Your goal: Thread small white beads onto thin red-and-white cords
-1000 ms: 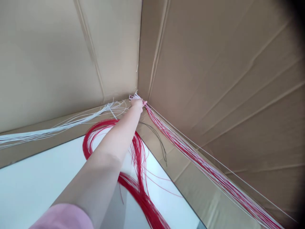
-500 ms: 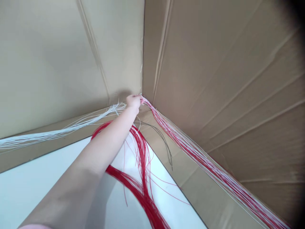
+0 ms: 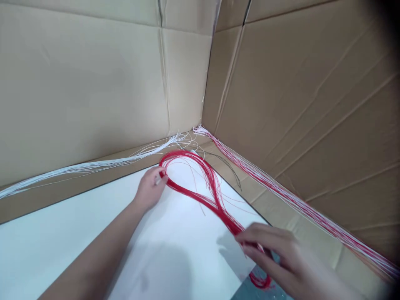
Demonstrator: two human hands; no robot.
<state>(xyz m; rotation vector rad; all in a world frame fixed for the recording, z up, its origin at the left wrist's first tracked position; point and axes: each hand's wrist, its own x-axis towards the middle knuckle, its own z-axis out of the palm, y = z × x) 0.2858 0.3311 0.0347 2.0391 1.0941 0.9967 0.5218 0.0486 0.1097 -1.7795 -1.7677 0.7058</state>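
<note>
A bundle of thin red wires (image 3: pixel 192 192) is bent into a loop on the white board. My left hand (image 3: pixel 152 187) is closed around the left bend of this loop. Lower right, my right hand (image 3: pixel 275 252) has its thumb and fingers on the gathered part of the same bundle, where the two sides meet. A curled tail of the bundle shows below my right hand, past the board's edge. A few stray red strands stick out from the loop.
The white board (image 3: pixel 71 208) lies inside a corner of tall cardboard walls (image 3: pixel 93 83). White wires (image 3: pixel 93 166) run along the left wall. Mixed red and white wires (image 3: pixel 281 189) lie along the right wall. Several dark wires (image 3: pixel 229 164) rest beside the board.
My left hand has left the wire ends in the corner and moved back to the red loop. My right hand has come into view on the red bundle. The view has shifted.
</note>
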